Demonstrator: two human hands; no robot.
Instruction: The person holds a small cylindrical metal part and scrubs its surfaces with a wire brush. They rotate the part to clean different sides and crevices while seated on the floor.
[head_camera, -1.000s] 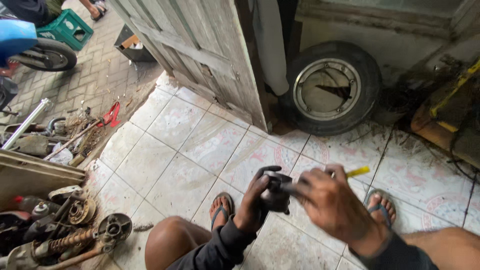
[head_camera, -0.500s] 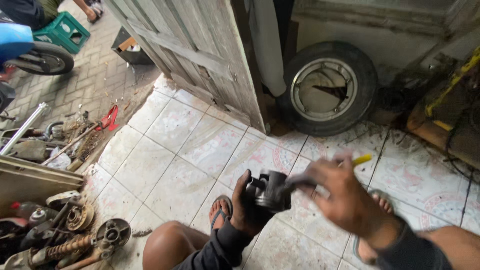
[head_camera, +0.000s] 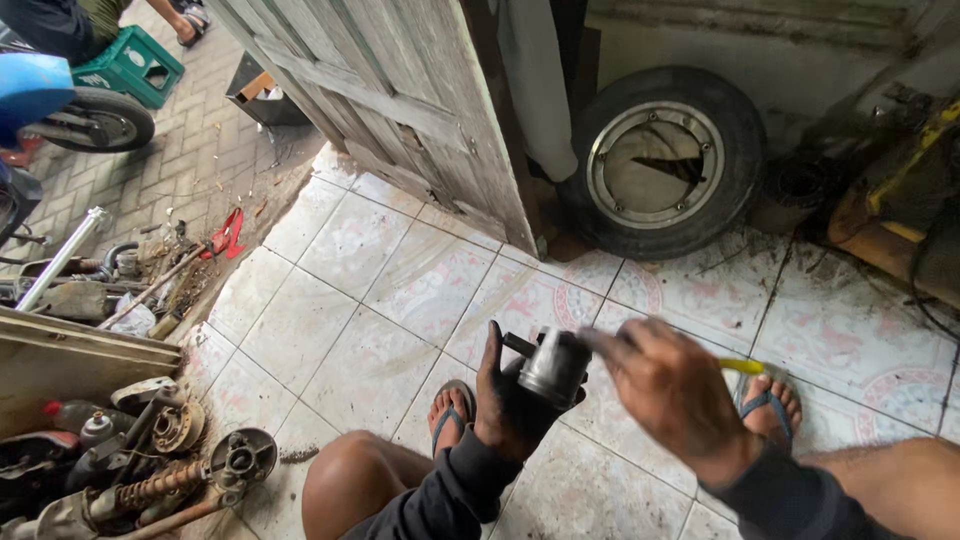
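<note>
My left hand (head_camera: 508, 400), black with grease, grips a small grey metal cylinder part (head_camera: 553, 366) held over the tiled floor in front of my knees. My right hand (head_camera: 672, 392) is right beside the part, fingers closed on a thin tool with a yellow handle (head_camera: 741, 366) whose tip points at the part. The right hand is blurred by motion. Both forearms wear dark sleeves. My feet in sandals (head_camera: 453, 408) rest on the tiles below the hands.
A worn tyre on a rim (head_camera: 664, 160) leans against the wall by a wooden door (head_camera: 400, 90). Engine parts, a spring and gears (head_camera: 160, 460) lie at lower left beside a wooden board. A motorbike wheel (head_camera: 95, 120), green crate (head_camera: 130, 65) and another person's legs are at upper left.
My left hand has turned the metal part so its round body faces up. My right hand with the yellow-handled tool shifted slightly and stays against the part.
</note>
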